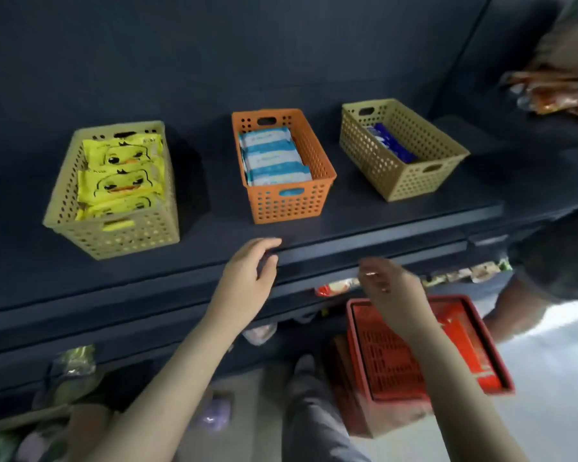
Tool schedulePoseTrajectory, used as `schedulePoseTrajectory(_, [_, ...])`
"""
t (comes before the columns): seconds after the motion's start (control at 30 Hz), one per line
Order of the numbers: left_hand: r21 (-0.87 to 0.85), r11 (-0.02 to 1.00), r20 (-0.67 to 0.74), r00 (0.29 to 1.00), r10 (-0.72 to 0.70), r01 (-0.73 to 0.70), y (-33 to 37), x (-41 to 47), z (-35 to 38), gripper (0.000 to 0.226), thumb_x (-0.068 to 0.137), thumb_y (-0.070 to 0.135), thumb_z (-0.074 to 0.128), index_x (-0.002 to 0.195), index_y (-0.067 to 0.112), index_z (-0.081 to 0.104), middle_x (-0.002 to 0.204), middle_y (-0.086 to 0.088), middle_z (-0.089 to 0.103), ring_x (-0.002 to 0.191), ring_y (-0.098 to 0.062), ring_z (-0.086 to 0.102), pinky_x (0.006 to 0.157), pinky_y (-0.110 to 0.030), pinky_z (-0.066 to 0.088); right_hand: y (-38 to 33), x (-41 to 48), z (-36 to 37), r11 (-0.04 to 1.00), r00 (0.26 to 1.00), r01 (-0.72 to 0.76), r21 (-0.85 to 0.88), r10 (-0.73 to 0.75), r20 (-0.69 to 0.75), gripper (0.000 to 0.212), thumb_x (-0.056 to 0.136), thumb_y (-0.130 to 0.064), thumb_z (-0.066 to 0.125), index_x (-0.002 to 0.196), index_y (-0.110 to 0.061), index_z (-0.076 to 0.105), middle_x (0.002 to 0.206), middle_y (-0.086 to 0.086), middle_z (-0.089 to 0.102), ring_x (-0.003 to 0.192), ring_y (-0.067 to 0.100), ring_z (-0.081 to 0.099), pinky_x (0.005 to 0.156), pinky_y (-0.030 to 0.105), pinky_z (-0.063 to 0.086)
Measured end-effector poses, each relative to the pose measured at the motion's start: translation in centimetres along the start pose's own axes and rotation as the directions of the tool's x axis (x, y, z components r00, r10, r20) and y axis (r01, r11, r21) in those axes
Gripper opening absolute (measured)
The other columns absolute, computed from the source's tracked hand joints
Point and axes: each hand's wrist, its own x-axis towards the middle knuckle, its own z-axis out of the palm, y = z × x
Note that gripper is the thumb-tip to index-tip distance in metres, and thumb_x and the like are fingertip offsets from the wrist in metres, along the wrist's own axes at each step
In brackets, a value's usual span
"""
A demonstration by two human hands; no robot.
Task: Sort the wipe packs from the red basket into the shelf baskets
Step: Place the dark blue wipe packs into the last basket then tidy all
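Both my hands empty at the shelf front edge.
Left hand fingers spread, resting on the edge; right hand fingers loosely curled, above the red basket.

3 shelf baskets stocked | left hand on shelf edge | right hand empty above red basket

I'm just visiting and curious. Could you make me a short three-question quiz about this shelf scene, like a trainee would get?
1. True or false: the orange basket holds yellow duck packs.
2. How many baskets stand on the shelf?
3. Which hand touches the shelf edge: A) left hand, B) right hand?

Key: 1 false, it holds blue-and-white packs; 2 three; 3 A.
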Motion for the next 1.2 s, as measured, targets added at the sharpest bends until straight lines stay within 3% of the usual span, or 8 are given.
schedulePoseTrajectory(0.13, [-0.010, 0.987, 0.144, 0.977, -0.156, 0.159, -1.8, -7.7, 3.7, 0.028, 0.098, 0.018, 0.051, 0.124, 0.021, 0.060, 0.120, 0.011, 0.062, 0.108, -0.002, 0.057, 0.087, -0.009, 0.040, 4.7, -9.2, 0.8, 0.984, 0.981, -0.173, -0.051, 0.177, 0.081, 0.025, 0.082, -0.015, 0.062, 0.106, -0.012, 0.071, 0.099, 0.002, 0.074, 0.088, 0.019, 0.070, 0.080, 0.023, 0.052])
schedulePoseTrajectory(0.27, [-0.008, 0.978, 0.271, 0.942, -0.197, 0.207, -2.7, -11.9, 8.5, 0.028, 0.095, 0.020, 0.054, 0.121, 0.018, 0.063, 0.118, 0.005, 0.066, 0.109, -0.009, 0.061, 0.093, -0.021, 0.046, 9.1, -14.8, 0.2, 0.924, 0.922, -0.381, -0.040, 0.383, 0.062, 0.028, 0.080, 0.004, 0.062, 0.102, -0.008, 0.072, 0.090, 0.003, 0.073, 0.081, 0.017, 0.068, 0.072, 0.018, 0.051])
schedulePoseTrajectory(0.33, [-0.002, 0.965, 0.318, 0.916, -0.247, 0.261, -2.1, -12.9, 10.9, 0.028, 0.096, 0.016, 0.053, 0.122, 0.016, 0.062, 0.118, 0.006, 0.064, 0.108, -0.006, 0.058, 0.091, -0.018, 0.043, 11.1, -16.4, -0.6, 0.889, 0.886, -0.457, -0.027, 0.458, 0.068, 0.026, 0.083, 0.005, 0.061, 0.104, -0.008, 0.071, 0.087, 0.001, 0.070, 0.082, 0.018, 0.067, 0.067, 0.010, 0.046])
schedulePoseTrajectory(0.4, [0.011, 0.949, 0.362, 0.883, -0.298, 0.315, -1.5, -13.2, 13.4, 0.028, 0.097, 0.015, 0.052, 0.123, 0.016, 0.061, 0.120, 0.006, 0.062, 0.109, -0.005, 0.056, 0.090, -0.015, 0.039, 13.6, -17.0, -1.6, 0.862, 0.859, -0.507, -0.016, 0.507, 0.071, 0.023, 0.086, 0.001, 0.061, 0.104, -0.009, 0.071, 0.087, 0.000, 0.069, 0.083, 0.018, 0.067, 0.065, 0.008, 0.042])
schedulePoseTrajectory(0.57, [0.058, 0.914, 0.441, 0.811, -0.384, 0.402, 0.0, -12.7, 20.9, 0.028, 0.098, 0.015, 0.049, 0.124, 0.015, 0.060, 0.124, 0.002, 0.063, 0.114, -0.011, 0.057, 0.090, -0.017, 0.037, 20.2, -16.2, -4.9, 0.828, 0.824, -0.561, -0.001, 0.558, 0.101, 0.020, 0.088, -0.003, 0.061, 0.105, -0.008, 0.072, 0.096, 0.008, 0.073, 0.078, 0.020, 0.065, 0.068, 0.024, 0.042])
schedulePoseTrajectory(0.87, [0.244, 0.820, 0.258, 0.781, -0.569, 0.517, -1.8, -7.3, 38.4, 0.040, 0.097, 0.022, 0.050, 0.136, 0.013, 0.048, 0.132, -0.014, 0.056, 0.121, -0.032, 0.053, 0.097, -0.041, 0.044, 38.5, -9.0, -7.6, 0.754, 0.719, -0.639, -0.154, 0.656, 0.230, 0.021, 0.092, -0.012, 0.059, 0.109, -0.009, 0.070, 0.103, 0.013, 0.072, 0.100, 0.026, 0.065, 0.066, 0.019, 0.031])
schedulePoseTrajectory(1.0, [0.330, 0.725, 0.040, 0.758, -0.651, 0.605, -6.0, -4.4, 44.8, 0.056, 0.096, 0.025, 0.051, 0.146, 0.007, 0.033, 0.150, -0.020, 0.034, 0.135, -0.038, 0.035, 0.108, -0.046, 0.032, 46.7, -6.7, -4.1, 0.709, 0.646, -0.661, -0.246, 0.704, 0.294, 0.022, 0.093, -0.019, 0.057, 0.111, -0.013, 0.068, 0.108, 0.010, 0.070, 0.102, 0.027, 0.064, 0.064, 0.023, 0.032])
schedulePoseTrajectory(1.2, [0.421, 0.670, -0.072, 0.758, -0.648, 0.612, -11.1, -5.8, 50.8, 0.077, 0.094, 0.030, 0.053, 0.153, 0.006, 0.008, 0.159, -0.019, 0.011, 0.142, -0.039, 0.023, 0.111, -0.049, 0.027, 54.9, -6.0, 1.9, 0.704, 0.545, -0.602, -0.378, 0.707, 0.450, 0.031, 0.095, -0.029, 0.056, 0.124, -0.020, 0.062, 0.120, 0.011, 0.066, 0.110, 0.033, 0.060, 0.088, 0.037, 0.048])
